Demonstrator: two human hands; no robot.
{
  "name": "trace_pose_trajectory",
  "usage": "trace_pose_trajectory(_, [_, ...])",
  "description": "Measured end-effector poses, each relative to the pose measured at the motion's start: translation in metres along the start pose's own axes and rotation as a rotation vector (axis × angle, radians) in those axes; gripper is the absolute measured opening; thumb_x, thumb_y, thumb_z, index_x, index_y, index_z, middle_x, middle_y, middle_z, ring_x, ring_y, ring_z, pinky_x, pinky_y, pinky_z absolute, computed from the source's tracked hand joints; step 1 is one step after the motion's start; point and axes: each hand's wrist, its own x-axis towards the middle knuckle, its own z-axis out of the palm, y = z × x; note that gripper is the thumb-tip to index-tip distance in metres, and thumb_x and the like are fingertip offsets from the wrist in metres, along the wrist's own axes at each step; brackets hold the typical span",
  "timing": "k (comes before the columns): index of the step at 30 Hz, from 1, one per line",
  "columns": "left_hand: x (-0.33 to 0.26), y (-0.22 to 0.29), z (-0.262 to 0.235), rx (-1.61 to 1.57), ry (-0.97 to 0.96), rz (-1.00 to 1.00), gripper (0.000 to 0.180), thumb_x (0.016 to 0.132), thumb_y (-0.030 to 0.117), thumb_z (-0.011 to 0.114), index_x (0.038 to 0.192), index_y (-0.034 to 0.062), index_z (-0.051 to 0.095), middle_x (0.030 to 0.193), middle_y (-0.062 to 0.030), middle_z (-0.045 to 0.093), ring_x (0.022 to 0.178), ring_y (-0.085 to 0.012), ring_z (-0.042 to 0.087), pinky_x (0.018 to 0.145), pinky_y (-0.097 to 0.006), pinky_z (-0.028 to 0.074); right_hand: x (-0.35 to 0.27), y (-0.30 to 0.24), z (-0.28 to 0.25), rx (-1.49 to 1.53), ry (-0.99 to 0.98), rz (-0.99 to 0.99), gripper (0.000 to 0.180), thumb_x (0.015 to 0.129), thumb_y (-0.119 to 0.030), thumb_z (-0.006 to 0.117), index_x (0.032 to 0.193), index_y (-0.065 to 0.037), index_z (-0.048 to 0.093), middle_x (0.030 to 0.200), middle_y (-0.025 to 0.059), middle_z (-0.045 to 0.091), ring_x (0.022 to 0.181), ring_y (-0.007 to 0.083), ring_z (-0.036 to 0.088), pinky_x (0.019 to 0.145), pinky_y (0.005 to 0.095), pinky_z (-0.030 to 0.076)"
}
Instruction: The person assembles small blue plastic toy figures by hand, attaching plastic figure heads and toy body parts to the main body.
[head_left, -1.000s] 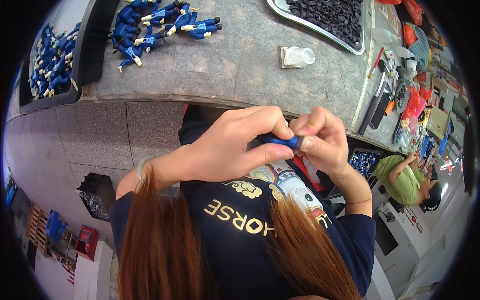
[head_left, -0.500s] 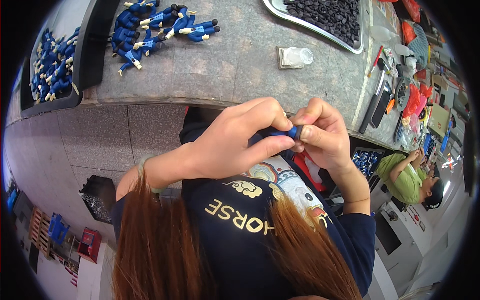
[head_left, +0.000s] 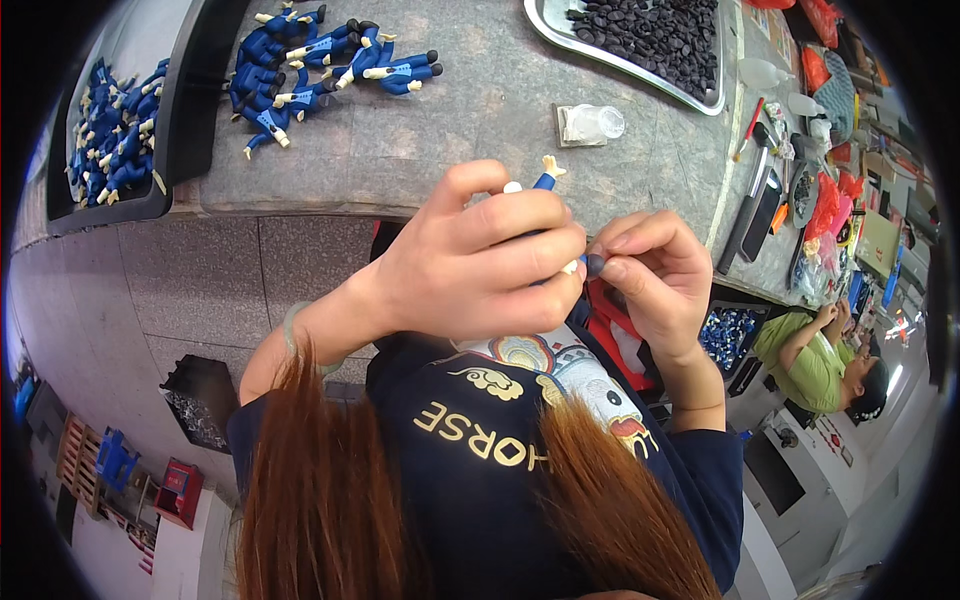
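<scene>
My left hand [head_left: 490,255] is wrapped round a small blue figurine [head_left: 546,181]. One blue arm with a pale hand sticks up above my fingers, while most of the body is hidden in my grip. My right hand [head_left: 665,275] pinches a small black end piece [head_left: 595,265] at the figurine's leg end. Finger and thumb of that hand cover part of the piece, and I cannot tell how firmly it sits on the leg. Both hands are just off the near edge of the grey worktable [head_left: 450,150], in front of my chest.
Several blue figurines [head_left: 330,70] lie at the table's far left, beside a black bin [head_left: 190,130] of more. A metal tray [head_left: 560,38] holds black pieces. Near it stands a clear plastic cup [head_left: 607,122]. Tools, including a red-handled brush [head_left: 750,125], lie right. A person in green [head_left: 805,350] sits beyond.
The figurine has turned in my left hand, so its arm now points up past my fingers. My left fingers have closed further round it. My right hand has shifted slightly right and down.
</scene>
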Motion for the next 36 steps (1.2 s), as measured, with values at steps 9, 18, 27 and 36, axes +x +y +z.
trace_pose_trajectory(9, [0.0,0.001,-0.006,0.052,0.049,0.071,0.015,0.061,0.006,0.06,0.071,0.012,0.05,0.086,0.0015,0.058,0.08,-0.0149,0.048,0.067,-0.029,0.035,-0.002,0.005,0.0,-0.141,-0.07,-0.083,0.016,0.072,0.012,0.053,0.085,0.004,0.051,0.083,0.0131,0.056,0.078,0.0156,0.054,0.07,0.0261,0.044])
trace_pose_trajectory(18, [-0.012,0.014,0.019,-1.908,0.467,-1.089,0.034,0.076,0.0,0.054,0.105,0.0078,0.038,0.096,-0.0084,0.047,0.093,-0.0186,0.046,0.084,-0.033,0.037,0.005,0.022,0.014,-0.667,0.019,-0.294,0.061,0.057,-0.012,0.074,0.108,-0.002,0.044,0.107,0.013,0.041,0.088,0.0205,0.047,0.075,0.0305,0.039])
trace_pose_trajectory(27, [-0.012,0.021,0.03,-2.219,0.711,-1.204,0.021,0.089,0.017,0.037,0.107,0.0071,0.04,0.101,-0.007,0.047,0.095,-0.0151,0.047,0.084,-0.03,0.038,0.019,0.033,0.02,-1.054,0.165,-0.586,0.035,0.056,-0.002,0.067,0.09,-0.002,0.058,0.089,0.0104,0.054,0.087,0.0291,0.048,0.072,0.0345,0.041])
trace_pose_trajectory(36, [-0.018,0.02,0.027,-2.034,0.52,-1.352,0.031,0.089,0.029,0.036,0.108,0.0062,0.042,0.101,-0.0098,0.049,0.094,-0.0188,0.049,0.083,-0.035,0.042,0.012,0.044,0.015,-0.905,0.159,-0.491,0.037,0.054,-0.003,0.069,0.088,-0.002,0.055,0.089,0.0116,0.051,0.08,0.0275,0.051,0.066,0.0331,0.043])
